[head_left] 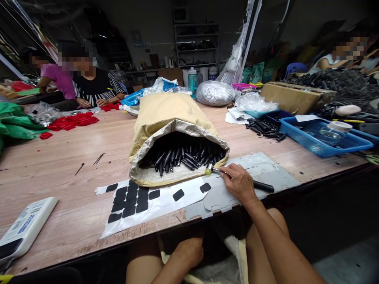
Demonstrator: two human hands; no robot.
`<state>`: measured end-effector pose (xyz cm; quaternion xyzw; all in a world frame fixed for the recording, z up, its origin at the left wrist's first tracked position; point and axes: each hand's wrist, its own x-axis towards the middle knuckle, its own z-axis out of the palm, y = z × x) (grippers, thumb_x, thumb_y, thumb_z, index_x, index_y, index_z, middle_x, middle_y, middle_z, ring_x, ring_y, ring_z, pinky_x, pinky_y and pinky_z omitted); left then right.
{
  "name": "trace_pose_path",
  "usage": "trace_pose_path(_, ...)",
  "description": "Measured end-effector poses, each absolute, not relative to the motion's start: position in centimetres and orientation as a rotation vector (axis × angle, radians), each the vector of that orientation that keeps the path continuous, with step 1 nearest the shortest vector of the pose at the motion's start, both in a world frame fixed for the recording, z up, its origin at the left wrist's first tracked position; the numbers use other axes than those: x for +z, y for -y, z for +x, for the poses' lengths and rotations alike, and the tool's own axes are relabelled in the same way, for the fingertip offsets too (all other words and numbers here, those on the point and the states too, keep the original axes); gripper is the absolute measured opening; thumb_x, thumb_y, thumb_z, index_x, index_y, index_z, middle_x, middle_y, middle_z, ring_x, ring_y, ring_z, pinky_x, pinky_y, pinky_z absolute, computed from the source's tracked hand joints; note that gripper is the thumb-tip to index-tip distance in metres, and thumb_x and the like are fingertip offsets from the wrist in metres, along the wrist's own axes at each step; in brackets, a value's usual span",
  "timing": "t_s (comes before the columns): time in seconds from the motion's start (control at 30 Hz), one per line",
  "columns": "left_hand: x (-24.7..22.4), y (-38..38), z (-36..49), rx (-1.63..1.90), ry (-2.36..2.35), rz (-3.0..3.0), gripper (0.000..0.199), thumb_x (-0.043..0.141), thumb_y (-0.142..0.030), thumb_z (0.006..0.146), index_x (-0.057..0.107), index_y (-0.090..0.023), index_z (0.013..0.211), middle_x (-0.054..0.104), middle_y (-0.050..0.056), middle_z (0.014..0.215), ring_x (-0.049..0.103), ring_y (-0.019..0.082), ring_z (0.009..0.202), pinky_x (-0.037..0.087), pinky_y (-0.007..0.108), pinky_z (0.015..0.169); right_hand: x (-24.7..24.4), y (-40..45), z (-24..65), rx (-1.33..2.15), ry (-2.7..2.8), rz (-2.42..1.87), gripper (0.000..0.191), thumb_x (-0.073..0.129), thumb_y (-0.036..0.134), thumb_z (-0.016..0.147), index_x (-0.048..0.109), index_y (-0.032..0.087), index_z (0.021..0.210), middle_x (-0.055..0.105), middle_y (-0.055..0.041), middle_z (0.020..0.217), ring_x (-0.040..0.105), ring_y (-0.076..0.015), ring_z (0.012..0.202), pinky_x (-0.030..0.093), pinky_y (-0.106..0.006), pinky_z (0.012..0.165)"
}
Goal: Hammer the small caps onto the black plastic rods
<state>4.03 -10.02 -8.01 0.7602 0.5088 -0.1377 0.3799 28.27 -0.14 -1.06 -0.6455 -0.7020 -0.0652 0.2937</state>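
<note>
My right hand (238, 182) is closed round the handle of a small hammer (259, 186), whose yellowish head lies by the sack's lower right edge, above a grey board (263, 169). My left hand (191, 250) hangs below the table edge at the mouth of a second sack (242, 256) between the knees; its fingers are hidden in shadow. A tan sack (174, 108) lies on the table with its mouth facing me, and many black parts (177, 156) show inside. In front of it is a white sheet (166, 203) with black rounded squares (129, 200).
A white device (28, 225) sits at the left table edge. Red parts (72, 121) and a green bag (17, 122) lie far left, near a person in stripes (94, 85). On the right are a blue basket (322, 138), black parts and a cardboard box (290, 96).
</note>
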Motion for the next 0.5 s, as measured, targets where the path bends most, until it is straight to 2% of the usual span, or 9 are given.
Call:
trace_pose_path(0.07, -6.4, 10.1, 4.0, -0.305, -1.258, 1.99, 0.055, 0.053, -0.022, 0.085, 0.058, -0.022, 0.139, 0.065, 0.013, 0.137, 0.062, 0.031, 0.125, 0.049, 0.041, 0.105, -1.0, 0.2, 28.3, -0.176, 1.873, -1.715, 0.022, 0.062, 0.023, 0.09, 0.075, 0.03, 0.107, 0.066, -0.0014, 0.088, 0.054, -0.0193, 0.088, 0.037, -0.03, 0.075)
trace_pose_path(0.13, -3.6, 9.9, 4.0, -0.261, -1.155, 2.061, 0.044, 0.059, -0.025, 0.08, 0.07, -0.022, 0.122, 0.075, 0.012, 0.114, 0.07, 0.032, 0.107, 0.055, 0.042, 0.092, -1.1, 0.2, 28.2, -0.179, 1.875, -1.709, 0.022, 0.061, 0.023, 0.091, 0.075, 0.029, 0.107, 0.066, -0.0017, 0.088, 0.054, -0.0195, 0.088, 0.037, -0.03, 0.076)
trace_pose_path(0.2, 0.0, 9.0, 3.6, -0.19, -0.995, 2.084, 0.032, 0.065, -0.027, 0.077, 0.076, -0.025, 0.107, 0.078, 0.007, 0.091, 0.072, 0.027, 0.086, 0.056, 0.035, 0.076, -1.1, 0.2, 28.2, -0.18, 1.875, -1.7, 0.022, 0.06, 0.023, 0.092, 0.075, 0.029, 0.106, 0.066, -0.0021, 0.088, 0.054, -0.0196, 0.088, 0.037, -0.03, 0.076)
trace_pose_path(0.27, 3.5, 7.4, 2.8, -0.061, -0.857, 1.994, 0.023, 0.064, -0.03, 0.081, 0.076, -0.027, 0.1, 0.075, 0.0, 0.078, 0.068, 0.018, 0.069, 0.051, 0.025, 0.062, -1.1, 0.2, 28.3, -0.181, 1.877, -1.692, 0.022, 0.059, 0.023, 0.092, 0.075, 0.028, 0.107, 0.067, -0.0025, 0.088, 0.054, -0.0198, 0.088, 0.037, -0.03, 0.077)
trace_pose_path(0.37, 6.7, 3.2, 0.7, 0.272, -0.956, 1.905, 0.023, 0.055, -0.035, 0.091, 0.074, -0.024, 0.094, 0.071, 0.0, 0.078, 0.064, 0.015, 0.066, 0.048, 0.022, 0.059, -1.2, 0.2, 28.3, -0.182, 1.881, -1.686, 0.022, 0.059, 0.023, 0.092, 0.074, 0.028, 0.107, 0.067, -0.0028, 0.088, 0.054, -0.0199, 0.088, 0.037, -0.03, 0.077)
trace_pose_path(0.5, 6.5, -3.9, -2.2, 0.804, -1.782, 2.059, 0.025, 0.054, -0.035, 0.091, 0.071, -0.021, 0.102, 0.07, 0.007, 0.094, 0.065, 0.022, 0.084, 0.051, 0.032, 0.075, -1.2, 0.1, 28.4, -0.168, 1.867, -1.698, 0.021, 0.06, 0.023, 0.091, 0.074, 0.028, 0.107, 0.066, -0.0019, 0.088, 0.054, -0.0196, 0.089, 0.037, -0.03, 0.077)
